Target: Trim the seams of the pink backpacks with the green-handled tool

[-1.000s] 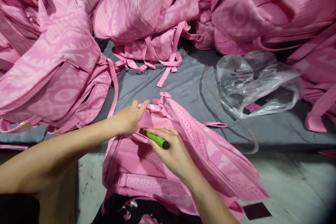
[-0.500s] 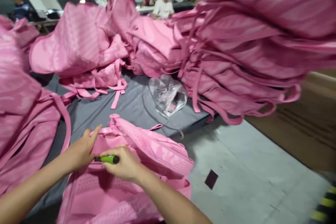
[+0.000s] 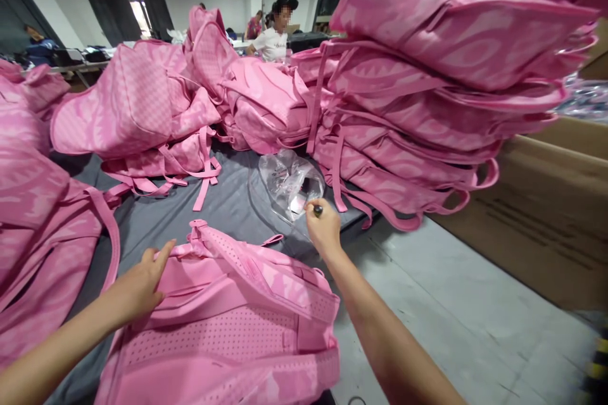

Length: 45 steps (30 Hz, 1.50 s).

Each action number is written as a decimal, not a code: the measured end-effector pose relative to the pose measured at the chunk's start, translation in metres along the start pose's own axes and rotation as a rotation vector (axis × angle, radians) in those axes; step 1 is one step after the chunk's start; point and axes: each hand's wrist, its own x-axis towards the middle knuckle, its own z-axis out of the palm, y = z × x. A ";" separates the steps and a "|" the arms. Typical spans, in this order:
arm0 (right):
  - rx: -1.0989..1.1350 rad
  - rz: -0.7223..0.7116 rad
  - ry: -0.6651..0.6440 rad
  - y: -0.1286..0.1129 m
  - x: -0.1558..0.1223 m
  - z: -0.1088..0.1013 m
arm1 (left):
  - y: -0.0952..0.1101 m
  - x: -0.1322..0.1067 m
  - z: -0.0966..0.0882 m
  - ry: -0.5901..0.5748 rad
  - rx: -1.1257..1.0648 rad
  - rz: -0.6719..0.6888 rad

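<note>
An opened pink camouflage backpack (image 3: 228, 329) lies at the table's near edge, its dotted inner panel showing. My left hand (image 3: 135, 288) grips its upper left rim, thumb and forefinger on either side of the fabric. Stretched forward, my right hand (image 3: 323, 228) is closed around a small green-handled tool (image 3: 318, 209); only its dark end shows now, and its tip is hidden. Just beyond my right fingertips lies a clear plastic bag (image 3: 285, 183) with small pieces inside, a pale one near my fingers. Whether the fingers touch that piece I cannot tell.
Stacked pink backpacks (image 3: 418, 101) rise at the right, and more pink backpacks (image 3: 118, 101) lie across the back and left. Grey cloth covers the table (image 3: 232, 196). A large cardboard box (image 3: 536, 221) stands on the floor at right. A person (image 3: 273, 44) in white is in the background.
My right hand has moved away from the backpack's rim, forward and right to the plastic bag, carrying the green-handled tool. My left hand stays on the backpack. The view has tilted up slightly.
</note>
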 end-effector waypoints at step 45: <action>0.775 0.128 -1.272 -0.129 -0.120 -0.031 | 0.053 -0.080 0.040 1.340 -0.142 0.733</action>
